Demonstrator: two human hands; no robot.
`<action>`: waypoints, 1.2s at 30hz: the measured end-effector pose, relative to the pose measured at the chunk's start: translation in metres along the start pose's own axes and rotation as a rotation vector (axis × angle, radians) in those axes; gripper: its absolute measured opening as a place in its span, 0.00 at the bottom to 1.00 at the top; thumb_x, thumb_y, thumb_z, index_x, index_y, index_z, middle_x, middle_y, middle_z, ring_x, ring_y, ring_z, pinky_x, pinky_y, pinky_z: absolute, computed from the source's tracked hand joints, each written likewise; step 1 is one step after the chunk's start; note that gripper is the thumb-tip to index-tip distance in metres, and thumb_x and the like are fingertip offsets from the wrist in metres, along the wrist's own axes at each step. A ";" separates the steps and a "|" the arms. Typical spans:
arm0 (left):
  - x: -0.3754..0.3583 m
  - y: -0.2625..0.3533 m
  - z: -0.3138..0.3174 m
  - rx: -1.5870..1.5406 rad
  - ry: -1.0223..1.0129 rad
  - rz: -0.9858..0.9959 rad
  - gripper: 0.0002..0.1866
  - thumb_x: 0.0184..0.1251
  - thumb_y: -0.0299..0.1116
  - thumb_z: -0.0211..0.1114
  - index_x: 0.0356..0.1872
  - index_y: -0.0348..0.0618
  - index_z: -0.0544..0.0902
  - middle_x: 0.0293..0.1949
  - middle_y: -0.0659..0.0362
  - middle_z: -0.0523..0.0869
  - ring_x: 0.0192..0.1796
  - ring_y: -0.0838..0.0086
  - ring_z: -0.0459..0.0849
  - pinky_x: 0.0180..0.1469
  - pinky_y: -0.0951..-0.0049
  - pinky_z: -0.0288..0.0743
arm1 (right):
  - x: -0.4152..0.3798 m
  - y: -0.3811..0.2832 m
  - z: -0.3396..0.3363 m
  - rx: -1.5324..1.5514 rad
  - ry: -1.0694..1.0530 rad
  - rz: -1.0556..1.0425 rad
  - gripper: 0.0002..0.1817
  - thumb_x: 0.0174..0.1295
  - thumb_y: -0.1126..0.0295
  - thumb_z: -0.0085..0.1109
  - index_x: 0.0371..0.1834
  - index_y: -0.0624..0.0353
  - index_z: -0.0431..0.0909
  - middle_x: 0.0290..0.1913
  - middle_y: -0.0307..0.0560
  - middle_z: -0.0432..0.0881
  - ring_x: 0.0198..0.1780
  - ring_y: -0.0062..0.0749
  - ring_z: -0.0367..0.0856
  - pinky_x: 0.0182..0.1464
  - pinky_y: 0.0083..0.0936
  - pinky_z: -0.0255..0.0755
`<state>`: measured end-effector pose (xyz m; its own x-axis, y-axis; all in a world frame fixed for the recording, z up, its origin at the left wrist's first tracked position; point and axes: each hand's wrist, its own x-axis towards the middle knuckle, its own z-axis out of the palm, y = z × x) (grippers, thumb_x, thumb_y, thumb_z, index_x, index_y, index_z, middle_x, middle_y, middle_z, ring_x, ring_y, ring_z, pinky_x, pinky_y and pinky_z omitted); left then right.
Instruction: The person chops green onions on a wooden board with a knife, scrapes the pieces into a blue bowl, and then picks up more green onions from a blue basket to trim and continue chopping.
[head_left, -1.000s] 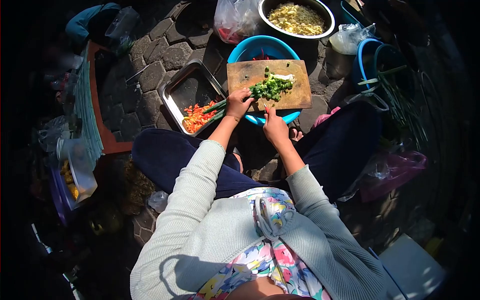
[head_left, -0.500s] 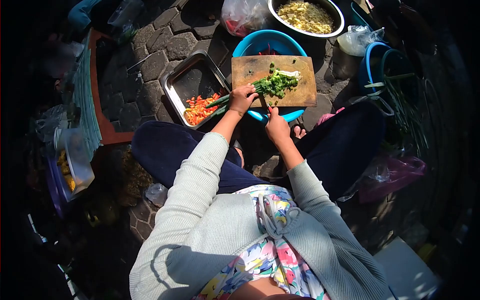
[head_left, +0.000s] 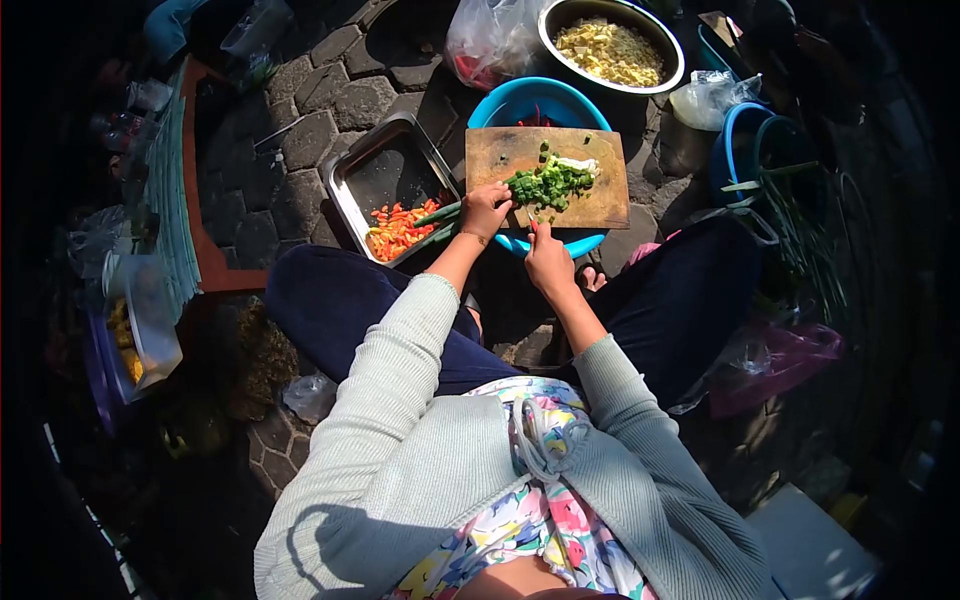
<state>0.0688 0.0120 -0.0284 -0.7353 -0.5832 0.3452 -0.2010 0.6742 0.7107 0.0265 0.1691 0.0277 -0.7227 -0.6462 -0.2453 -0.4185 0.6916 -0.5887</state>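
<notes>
A wooden cutting board (head_left: pixel 490 150) lies across the rim of a blue basin (head_left: pixel 500 97). My left hand (head_left: pixel 486 210), at the board's left edge, is closed around green onion stalks (head_left: pixel 436 216), whose long ends stick out over a metal tray (head_left: pixel 347 190). In that tray lie chopped red and orange chillies (head_left: pixel 393 236). Beside my fingers a pile of chopped green onion (head_left: pixel 550 184) covers the middle of the board. My right hand (head_left: pixel 549 262) grips a knife (head_left: pixel 533 222) with a reddish handle at the near edge; its blade is hardly visible.
Beyond the basin stand a bowl of yellowish chopped food (head_left: pixel 610 52) and a plastic bag (head_left: pixel 490 45) with red contents. Long green leaves (head_left: pixel 800 235) hang by blue tubs (head_left: pixel 728 150) at right. At left are a brown-framed rack (head_left: pixel 200 230) and a plastic container (head_left: pixel 150 320).
The view has shifted slightly, so the board and basin appear a little lower. My left hand remains on the stalks, and the knife blade shows less beside it.
</notes>
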 end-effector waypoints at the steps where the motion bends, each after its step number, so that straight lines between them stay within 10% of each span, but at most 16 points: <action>1: 0.000 0.002 -0.001 -0.012 -0.011 -0.011 0.10 0.41 0.26 0.70 0.29 0.41 0.85 0.38 0.54 0.85 0.46 0.67 0.82 0.49 0.71 0.76 | 0.001 -0.001 0.001 0.002 0.001 0.006 0.11 0.64 0.64 0.42 0.38 0.61 0.62 0.27 0.66 0.78 0.33 0.63 0.78 0.34 0.53 0.69; 36: -0.002 0.000 -0.005 -0.001 0.024 0.061 0.11 0.41 0.30 0.72 0.29 0.41 0.85 0.37 0.55 0.85 0.44 0.66 0.83 0.49 0.69 0.75 | -0.026 0.025 -0.011 -0.048 -0.016 0.014 0.12 0.64 0.61 0.42 0.38 0.61 0.61 0.27 0.67 0.78 0.33 0.63 0.77 0.34 0.53 0.69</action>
<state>0.0734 0.0108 -0.0262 -0.7308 -0.5513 0.4024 -0.1556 0.7086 0.6882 0.0285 0.2065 0.0282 -0.7200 -0.6410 -0.2660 -0.4345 0.7152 -0.5474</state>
